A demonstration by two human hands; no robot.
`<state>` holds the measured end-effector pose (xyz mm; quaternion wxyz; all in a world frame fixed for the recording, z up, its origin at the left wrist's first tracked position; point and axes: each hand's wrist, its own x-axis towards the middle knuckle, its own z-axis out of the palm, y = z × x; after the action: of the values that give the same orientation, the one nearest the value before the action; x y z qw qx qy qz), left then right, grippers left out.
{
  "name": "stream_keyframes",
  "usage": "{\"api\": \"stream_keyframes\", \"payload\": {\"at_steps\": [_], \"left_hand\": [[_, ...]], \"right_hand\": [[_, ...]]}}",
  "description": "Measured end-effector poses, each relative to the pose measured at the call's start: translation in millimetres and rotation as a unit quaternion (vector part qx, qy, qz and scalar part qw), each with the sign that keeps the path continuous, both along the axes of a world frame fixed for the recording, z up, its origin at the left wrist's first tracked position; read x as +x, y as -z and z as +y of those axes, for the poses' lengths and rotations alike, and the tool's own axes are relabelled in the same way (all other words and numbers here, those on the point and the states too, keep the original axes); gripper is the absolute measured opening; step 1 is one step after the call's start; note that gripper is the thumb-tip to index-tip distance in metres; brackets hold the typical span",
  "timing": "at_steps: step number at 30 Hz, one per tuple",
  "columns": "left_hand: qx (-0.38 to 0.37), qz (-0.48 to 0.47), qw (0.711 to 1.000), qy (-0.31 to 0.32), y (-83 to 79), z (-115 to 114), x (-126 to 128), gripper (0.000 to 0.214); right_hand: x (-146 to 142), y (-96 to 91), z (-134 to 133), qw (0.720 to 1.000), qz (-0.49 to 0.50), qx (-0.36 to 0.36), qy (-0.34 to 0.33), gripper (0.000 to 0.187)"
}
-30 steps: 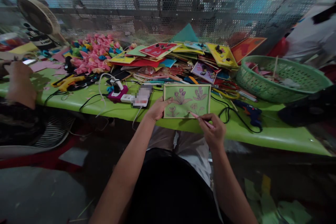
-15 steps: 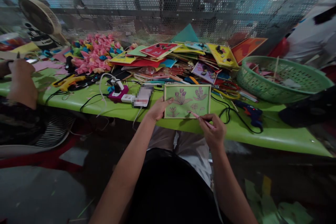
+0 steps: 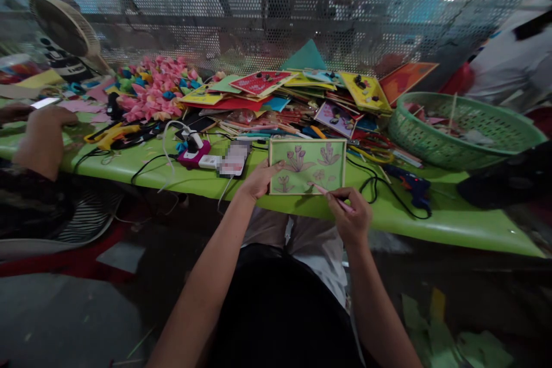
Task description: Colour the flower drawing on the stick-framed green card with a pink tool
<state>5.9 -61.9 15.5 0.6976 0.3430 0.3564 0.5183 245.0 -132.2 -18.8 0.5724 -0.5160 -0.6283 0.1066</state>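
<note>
My left hand [image 3: 259,180] grips the left edge of a green framed picture [image 3: 307,167], thumb on its front. Purple flowers with stems and leaves are drawn across its green face, and a thin pale border runs round it. In my right hand [image 3: 351,213] is a slim pink pen [image 3: 334,196], pinched near its lower part. The pen's tip meets the lower middle of the picture, below the small flower drawing. The picture is tilted towards me over the front edge of the green table [image 3: 452,224].
Behind the picture lies a heap of colourful framed cards [image 3: 263,83]. Pink paper flowers [image 3: 155,89], a purple power strip [image 3: 194,155] and a phone [image 3: 235,159] are to the left. A green basket [image 3: 470,149] and a glue gun [image 3: 411,187] are at right. A co-worker's arm [image 3: 41,138] rests far left.
My hands, the picture and the pen stay nearly still. At far left the co-worker's hand has moved a little to the right and down.
</note>
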Motion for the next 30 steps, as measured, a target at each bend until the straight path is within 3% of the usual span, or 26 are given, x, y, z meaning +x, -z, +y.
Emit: {"api": "stream_keyframes", "payload": {"at_steps": [8,14,20,26,30], "left_hand": [[0.000,-0.001,1.000,0.000,1.5,1.1,0.2,0.047],[0.004,-0.002,1.000,0.003,3.4,2.0,-0.3,0.050],[0.004,-0.006,1.000,0.001,5.7,2.8,-0.8,0.053],[0.014,-0.005,1.000,0.004,3.1,1.7,-0.1,0.058],[0.010,0.001,1.000,-0.004,1.3,1.7,1.1,0.059]], "right_hand": [[0.9,-0.5,-0.9,0.999,-0.010,-0.016,-0.038,0.013],[1.9,2.1,0.7,1.000,0.003,0.009,-0.006,0.011],[2.4,2.4,0.7,0.999,-0.005,-0.015,-0.050,0.012],[1.5,0.8,-0.6,1.000,0.003,-0.005,-0.006,0.012],[1.5,-0.3,0.3,0.999,0.000,-0.015,-0.046,0.012]]}}
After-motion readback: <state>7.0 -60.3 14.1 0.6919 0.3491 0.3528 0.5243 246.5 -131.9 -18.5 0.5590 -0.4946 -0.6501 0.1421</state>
